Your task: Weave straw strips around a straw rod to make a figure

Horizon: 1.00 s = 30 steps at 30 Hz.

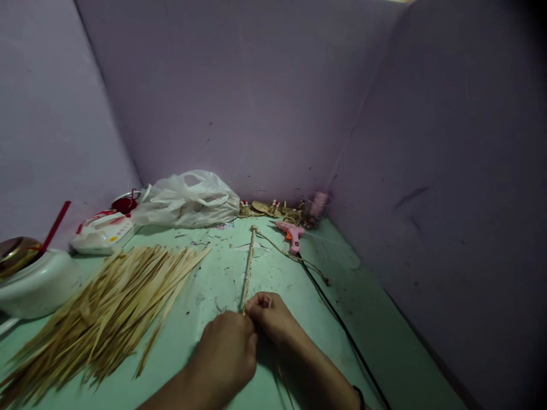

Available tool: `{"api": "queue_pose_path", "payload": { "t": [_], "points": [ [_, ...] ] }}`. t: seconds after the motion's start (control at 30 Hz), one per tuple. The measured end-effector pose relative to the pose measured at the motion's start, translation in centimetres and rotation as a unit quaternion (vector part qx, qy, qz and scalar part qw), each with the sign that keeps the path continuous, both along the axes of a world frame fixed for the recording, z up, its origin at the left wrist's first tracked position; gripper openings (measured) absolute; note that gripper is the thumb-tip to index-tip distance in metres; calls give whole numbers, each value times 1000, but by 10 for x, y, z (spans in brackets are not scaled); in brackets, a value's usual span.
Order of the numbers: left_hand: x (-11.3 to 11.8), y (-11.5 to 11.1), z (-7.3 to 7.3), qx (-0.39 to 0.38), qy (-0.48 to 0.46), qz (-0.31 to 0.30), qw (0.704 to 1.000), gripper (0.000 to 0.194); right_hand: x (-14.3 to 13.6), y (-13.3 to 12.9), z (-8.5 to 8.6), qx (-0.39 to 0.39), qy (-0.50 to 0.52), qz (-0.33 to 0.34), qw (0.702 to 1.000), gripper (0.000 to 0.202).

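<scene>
A thin braided cord (pixel 249 265) runs from a knot on the green tabletop (pixel 217 273) down to both hands. My left hand (pixel 226 350) is closed around its near end, back of the hand up. Close against it, my right hand (pixel 270 313) pinches the same cord between thumb and fingertips. Below the hands, loose thin strands hang toward the bottom edge. From the knot a twisted string (pixel 290 254) trails off to the right. A wide bundle of dry flat straw strips (pixel 106 313) lies left of my left hand.
A pink glue gun (pixel 293 234) lies beyond the hands, its black cable (pixel 337 319) running down the right side. White plastic bag (pixel 188 199), woven pieces (pixel 265 208) and pink roll (pixel 319 203) line the back wall. White pot (pixel 43 285) and white box (pixel 105 230) stand left.
</scene>
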State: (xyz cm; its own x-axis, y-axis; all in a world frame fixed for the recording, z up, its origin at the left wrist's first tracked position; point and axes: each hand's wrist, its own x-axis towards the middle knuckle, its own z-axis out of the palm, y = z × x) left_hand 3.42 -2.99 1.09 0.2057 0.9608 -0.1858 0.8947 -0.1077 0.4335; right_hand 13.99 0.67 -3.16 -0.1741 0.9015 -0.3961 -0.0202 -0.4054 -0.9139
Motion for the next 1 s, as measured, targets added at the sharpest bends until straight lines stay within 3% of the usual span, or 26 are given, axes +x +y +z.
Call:
{"api": "queue_pose_path", "payload": {
  "t": [0.03,0.1,0.17,0.23,0.3,0.5,0.67,0.77,1.0],
  "points": [
    [-5,7,3,-31,-34,14,999,26,1,0,1,-2,10,11,1000,4],
    [-13,20,8,6,-121,98,988,29,3,-1,4,-5,29,32,999,4],
    [-19,30,7,-129,-252,118,952,23,5,-1,7,-9,43,45,998,6],
    [-19,35,0,-257,-354,123,891,19,6,-1,9,-13,66,52,996,11],
    [-18,36,-8,-301,-396,143,856,15,6,-1,9,-3,67,63,996,15],
    [-14,36,-13,-265,-371,166,875,9,11,4,2,105,-66,77,989,5],
    [-13,37,-18,-211,-401,146,880,7,20,0,2,167,-262,87,946,14],
    [-13,36,-20,-202,-400,154,881,8,17,-7,8,158,-294,92,938,16],
    [-14,33,-17,-260,-445,165,841,8,7,-22,20,171,-307,132,927,13]
  ]
}}
